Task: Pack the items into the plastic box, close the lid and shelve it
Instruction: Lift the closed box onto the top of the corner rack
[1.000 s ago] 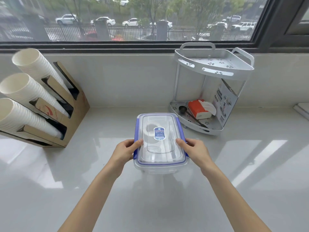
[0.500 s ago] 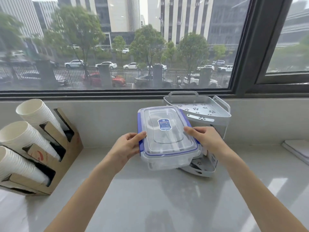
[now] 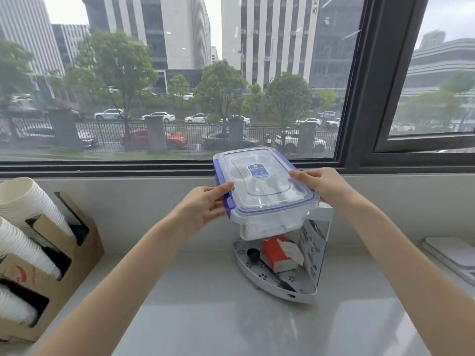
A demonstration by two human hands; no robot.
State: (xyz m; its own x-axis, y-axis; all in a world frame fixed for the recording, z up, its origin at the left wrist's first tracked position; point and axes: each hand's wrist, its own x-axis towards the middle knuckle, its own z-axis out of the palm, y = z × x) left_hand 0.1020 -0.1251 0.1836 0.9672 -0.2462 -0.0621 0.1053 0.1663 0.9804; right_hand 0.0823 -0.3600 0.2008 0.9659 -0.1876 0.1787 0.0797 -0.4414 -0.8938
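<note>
A clear plastic box [image 3: 267, 222] with a blue-trimmed lid [image 3: 259, 186] shut on it is held in the air over the top tier of a white corner shelf [image 3: 303, 289]. My left hand [image 3: 205, 209] grips its left side by the blue clasp. My right hand [image 3: 318, 185] holds its right edge. The box hides most of the shelf's top tier; only a bit of that tier's rim [image 3: 321, 214] shows. What is inside the box is too faint to tell.
The shelf's lower tier holds a red and white packet [image 3: 280, 254], a black scoop [image 3: 267, 265] and a printed card [image 3: 312, 245]. A cardboard holder with paper cup stacks [image 3: 33, 240] stands at the left. A flat white slab [image 3: 452, 255] lies at the right. The window sill is just behind.
Both hands have lifted the shut box off the counter and carried it up and to the right, over the shelf's top tier. The view has tilted up toward the window.
</note>
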